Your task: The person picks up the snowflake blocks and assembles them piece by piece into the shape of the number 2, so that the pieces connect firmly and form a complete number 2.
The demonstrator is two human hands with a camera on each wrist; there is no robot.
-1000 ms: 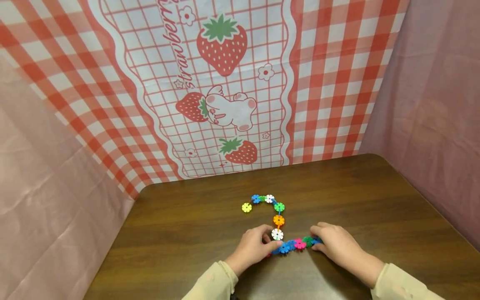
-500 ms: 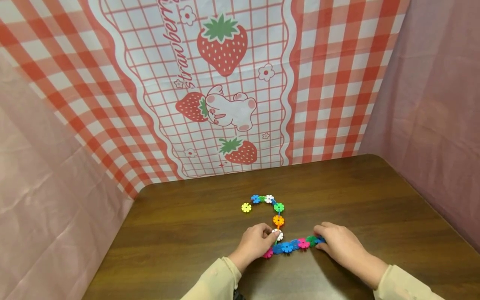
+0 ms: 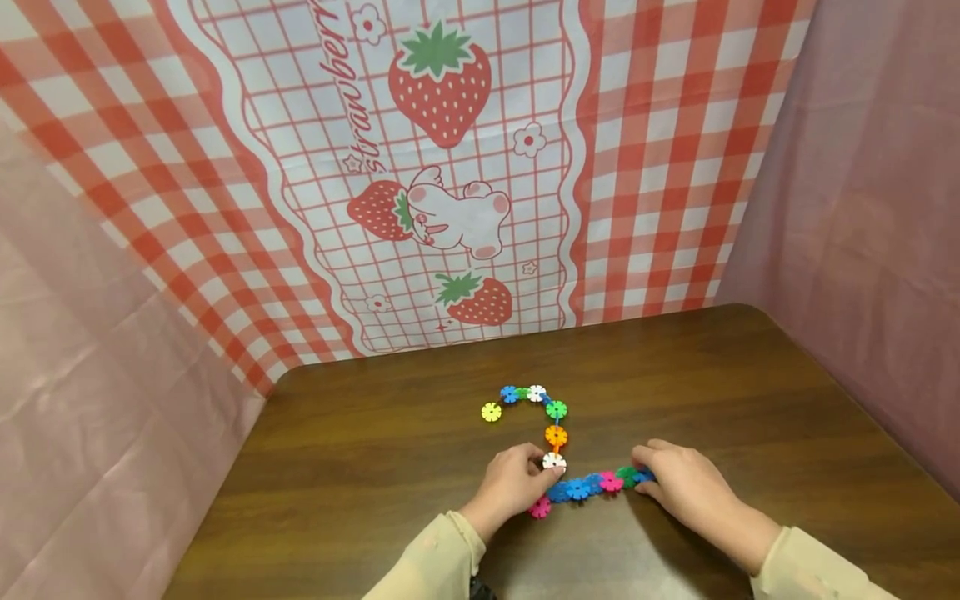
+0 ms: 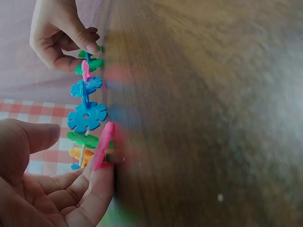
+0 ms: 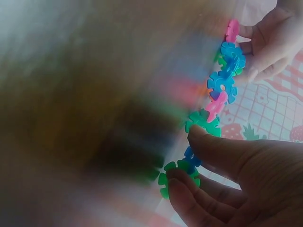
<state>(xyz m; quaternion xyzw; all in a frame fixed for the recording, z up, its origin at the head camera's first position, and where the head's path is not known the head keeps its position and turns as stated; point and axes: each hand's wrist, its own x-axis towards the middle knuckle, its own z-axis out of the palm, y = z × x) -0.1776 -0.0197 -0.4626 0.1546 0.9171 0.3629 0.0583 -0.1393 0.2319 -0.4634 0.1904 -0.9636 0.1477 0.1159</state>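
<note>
A chain of interlocking plastic snowflake discs lies on the table. Its curved part runs from a yellow disc over to an orange disc and a white disc. Toward the right hand extends a straight row with a blue disc and a pink disc. My left hand is at the corner, its fingers against the end pink disc, thumb held apart. My right hand pinches the row's right end, around a green disc and a blue one.
The brown wooden table reaches back to a red-and-white checked strawberry cloth. Pink curtains hang at both sides.
The left thumb has moved off the blue discs toward the white disc, uncovering the end pink disc. The straight row and right hand have shifted slightly right.
</note>
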